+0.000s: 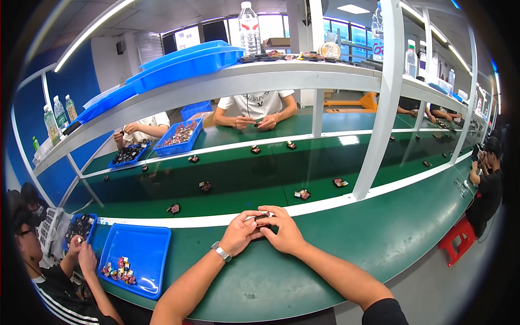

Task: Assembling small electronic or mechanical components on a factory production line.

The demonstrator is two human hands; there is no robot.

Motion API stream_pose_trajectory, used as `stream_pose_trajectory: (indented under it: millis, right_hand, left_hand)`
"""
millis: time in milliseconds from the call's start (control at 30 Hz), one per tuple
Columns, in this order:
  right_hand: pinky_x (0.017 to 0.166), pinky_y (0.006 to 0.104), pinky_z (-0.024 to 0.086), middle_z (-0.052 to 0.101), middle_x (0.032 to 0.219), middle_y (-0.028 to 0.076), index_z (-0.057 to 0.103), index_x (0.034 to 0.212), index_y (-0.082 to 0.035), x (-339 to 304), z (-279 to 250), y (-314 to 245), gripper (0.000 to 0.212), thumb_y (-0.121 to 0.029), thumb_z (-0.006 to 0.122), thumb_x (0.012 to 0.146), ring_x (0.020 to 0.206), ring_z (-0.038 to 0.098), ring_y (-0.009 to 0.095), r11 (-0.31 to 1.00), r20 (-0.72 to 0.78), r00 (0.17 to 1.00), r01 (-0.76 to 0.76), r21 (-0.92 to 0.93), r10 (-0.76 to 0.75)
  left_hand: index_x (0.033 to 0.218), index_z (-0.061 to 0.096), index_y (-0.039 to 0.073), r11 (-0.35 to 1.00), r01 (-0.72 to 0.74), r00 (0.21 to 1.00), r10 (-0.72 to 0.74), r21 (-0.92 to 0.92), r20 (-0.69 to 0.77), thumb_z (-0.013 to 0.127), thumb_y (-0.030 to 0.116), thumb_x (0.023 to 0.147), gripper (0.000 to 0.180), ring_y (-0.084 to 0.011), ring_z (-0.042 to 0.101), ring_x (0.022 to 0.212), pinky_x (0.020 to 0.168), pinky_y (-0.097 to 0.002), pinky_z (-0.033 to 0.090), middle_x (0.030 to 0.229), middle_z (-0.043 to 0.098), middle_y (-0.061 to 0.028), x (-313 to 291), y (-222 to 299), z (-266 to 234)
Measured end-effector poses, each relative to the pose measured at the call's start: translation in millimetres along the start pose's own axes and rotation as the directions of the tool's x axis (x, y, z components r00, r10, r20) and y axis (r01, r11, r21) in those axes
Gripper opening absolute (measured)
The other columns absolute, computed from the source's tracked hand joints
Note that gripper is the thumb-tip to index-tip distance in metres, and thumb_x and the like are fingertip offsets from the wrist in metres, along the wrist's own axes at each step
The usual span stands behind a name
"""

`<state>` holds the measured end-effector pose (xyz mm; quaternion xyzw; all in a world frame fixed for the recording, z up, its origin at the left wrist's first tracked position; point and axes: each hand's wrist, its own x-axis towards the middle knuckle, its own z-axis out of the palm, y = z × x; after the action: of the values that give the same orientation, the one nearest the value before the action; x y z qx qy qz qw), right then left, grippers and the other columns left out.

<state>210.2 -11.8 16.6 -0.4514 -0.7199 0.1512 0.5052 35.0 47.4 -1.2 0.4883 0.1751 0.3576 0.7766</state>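
Note:
Both hands meet above the near green bench (325,254), close to the white rail. My left hand (236,236), with a metal wristwatch (221,251) at the wrist, grips one side of a small dark assembly (262,218). From the other side my right hand (284,232) holds the same piece, its fingers bent over the top. The fingers cover much of the piece, so its exact kind cannot be made out. Left of my forearm lies a blue tray (138,241), with several small red, white and black parts (121,272) at its near end.
Beyond the white rail (319,208), small assemblies (303,194) lie spaced along a green conveyor (254,184). A white post (379,108) and overhead shelf (216,80) stand ahead. One co-worker (59,271) sits at left; others work across the belt. A red stool (459,241) stands right.

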Motion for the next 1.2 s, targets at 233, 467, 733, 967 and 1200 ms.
stream_pose_trajectory:
  millis: [233,467,733,967,1200]
  right_hand:
    - [0.083,0.0352,0.052,0.061,0.115,0.009,0.070,0.099,-0.007,5,-1,-3,0.019,-0.003,0.069,0.080,0.106,0.058,0.027,0.985,-0.098,0.989,0.093,-0.146,-0.108]
    - [0.070,0.0330,0.053,0.061,0.095,0.006,0.069,0.092,-0.007,7,-2,1,0.019,-0.002,0.073,0.074,0.087,0.060,0.023,0.925,-0.079,0.962,0.227,-0.305,-0.263]
    - [0.073,0.0328,0.053,0.060,0.095,0.005,0.066,0.096,-0.005,6,-1,-4,0.025,-0.003,0.070,0.072,0.091,0.059,0.023,0.843,-0.021,0.942,0.289,-0.454,-0.334]
    - [0.073,0.0335,0.053,0.060,0.094,0.005,0.065,0.092,-0.004,5,-1,3,0.022,-0.001,0.066,0.070,0.089,0.059,0.023,0.836,-0.020,0.936,0.306,-0.455,-0.352]
    - [0.071,0.0329,0.053,0.056,0.088,0.007,0.062,0.083,-0.001,7,1,-2,0.013,-0.002,0.063,0.070,0.085,0.057,0.024,0.811,-0.003,0.930,0.318,-0.490,-0.367]
  left_hand:
    - [0.128,0.046,0.005,1.000,0.004,0.998,-0.004,-0.010,-0.059,0.053,0.011,0.098,0.031,-0.0209,0.060,0.112,0.102,-0.0436,0.048,0.118,0.060,-0.0102,1,3,7]
    - [0.128,0.046,0.005,0.999,0.030,0.997,-0.031,-0.012,-0.067,0.054,0.012,0.098,0.031,-0.0200,0.060,0.110,0.102,-0.0431,0.049,0.115,0.061,-0.0087,0,5,10]
    - [0.127,0.046,0.004,0.999,0.039,0.996,-0.038,0.011,-0.079,0.054,0.012,0.098,0.031,-0.0203,0.060,0.108,0.100,-0.0424,0.050,0.113,0.061,-0.0084,1,1,6]
    - [0.125,0.047,0.004,1.000,0.021,0.998,-0.021,0.004,-0.062,0.052,0.012,0.099,0.028,-0.0217,0.060,0.109,0.099,-0.0449,0.050,0.113,0.061,-0.0091,2,3,9]
    - [0.125,0.048,0.005,0.999,0.037,0.996,-0.037,0.009,-0.079,0.053,0.012,0.099,0.027,-0.0208,0.061,0.108,0.099,-0.0447,0.051,0.113,0.061,-0.0082,0,5,9]
